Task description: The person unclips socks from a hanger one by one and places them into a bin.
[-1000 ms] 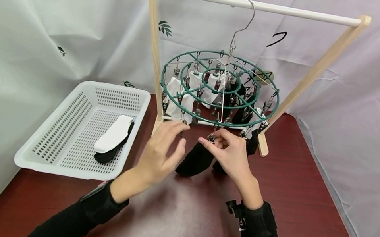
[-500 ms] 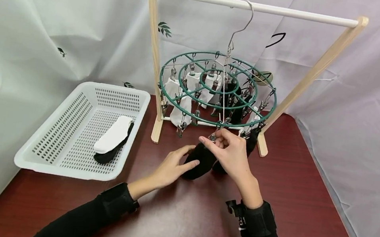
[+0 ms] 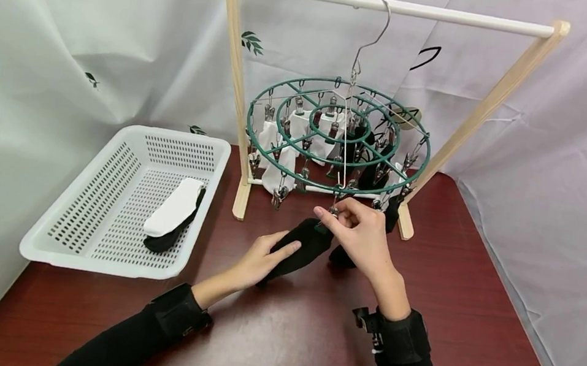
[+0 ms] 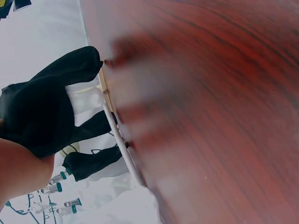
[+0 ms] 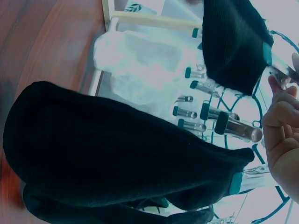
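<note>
In the head view a black sock (image 3: 306, 248) hangs slanting from a metal clip (image 3: 333, 212) at the front of the green round sock hanger (image 3: 294, 176). My right hand (image 3: 367, 237) pinches that clip between thumb and fingers. My left hand (image 3: 255, 259) holds the lower part of the sock, its thumb over the fabric and the other fingers mostly hidden behind. The right wrist view shows the sock's cuff (image 5: 236, 51) in the clip, by my right fingers. Another black sock (image 5: 117, 149) hangs clipped close to that camera.
A wooden stand with a white bar (image 3: 460, 17) carries the hanger. More white socks (image 3: 279, 172) and black socks hang from its other clips. Left on the red-brown table (image 3: 450, 346) stands a white basket (image 3: 77, 260) with a white sock (image 3: 176, 208) over a black one.
My left hand has come down from beside the hanger, taken hold of the sock and drawn it out to the lower left. My right hand stays at the clip.
</note>
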### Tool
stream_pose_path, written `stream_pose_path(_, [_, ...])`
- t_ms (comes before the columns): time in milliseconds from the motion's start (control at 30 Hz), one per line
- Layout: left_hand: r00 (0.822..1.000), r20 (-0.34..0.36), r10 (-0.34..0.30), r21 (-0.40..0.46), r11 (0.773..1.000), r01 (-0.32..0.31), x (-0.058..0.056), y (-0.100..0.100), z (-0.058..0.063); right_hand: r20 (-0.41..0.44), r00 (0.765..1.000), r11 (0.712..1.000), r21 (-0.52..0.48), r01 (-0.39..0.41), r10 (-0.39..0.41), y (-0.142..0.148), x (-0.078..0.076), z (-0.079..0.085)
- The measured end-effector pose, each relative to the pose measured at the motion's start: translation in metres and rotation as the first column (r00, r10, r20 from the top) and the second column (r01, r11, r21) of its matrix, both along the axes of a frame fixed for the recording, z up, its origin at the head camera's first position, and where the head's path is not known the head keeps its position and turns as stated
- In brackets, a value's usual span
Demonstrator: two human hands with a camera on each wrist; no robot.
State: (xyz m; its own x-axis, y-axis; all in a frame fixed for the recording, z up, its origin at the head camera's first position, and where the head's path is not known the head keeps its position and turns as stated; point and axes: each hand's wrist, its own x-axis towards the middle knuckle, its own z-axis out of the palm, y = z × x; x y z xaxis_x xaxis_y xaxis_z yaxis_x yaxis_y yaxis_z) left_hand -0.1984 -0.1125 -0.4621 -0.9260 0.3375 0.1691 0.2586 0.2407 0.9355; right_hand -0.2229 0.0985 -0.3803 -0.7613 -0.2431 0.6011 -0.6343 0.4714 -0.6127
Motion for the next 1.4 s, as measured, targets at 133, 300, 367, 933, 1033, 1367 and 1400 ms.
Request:
stream_pose_path(133, [1.000,-0.008,-0.004,-0.006,1.000,0.004,0.003,-0.003,0.001,-0.022,0.999,0.999,0.003,-0.038,0.038,0.003,-0.001,0.000])
stream_pose_path(300, [1.000,-0.021,0.003,-0.010,1.000,-0.004,0.005,-0.004,0.002,-0.035,0.997,0.998,0.012,-0.069,0.070,0.006,-0.002,-0.001])
stream_pose_path(367, [1.000,-0.026,0.009,-0.012,1.000,-0.010,0.005,-0.004,0.002,-0.029,0.997,0.997,0.016,-0.074,0.075,0.006,-0.002,-0.001])
stream_pose_path(933, [0.993,-0.107,0.057,-0.023,0.998,-0.060,0.007,-0.004,0.009,-0.157,0.982,0.994,0.023,-0.107,0.109,0.007,-0.005,-0.001])
stream_pose_path(1033, [0.990,-0.119,0.070,-0.020,0.997,-0.073,0.008,-0.004,0.011,-0.187,0.976,0.994,0.025,-0.106,0.109,0.007,-0.005,0.000])
stream_pose_path(1367, [0.985,-0.142,0.095,-0.046,0.994,-0.102,0.012,-0.014,0.029,-0.191,0.980,0.998,-0.015,-0.066,0.062,0.008,-0.007,-0.005])
stream_pose_path(1400, [0.983,-0.153,0.099,-0.055,0.993,-0.108,0.012,-0.017,0.034,-0.187,0.981,0.998,-0.024,-0.062,0.056,0.007,-0.007,-0.005])
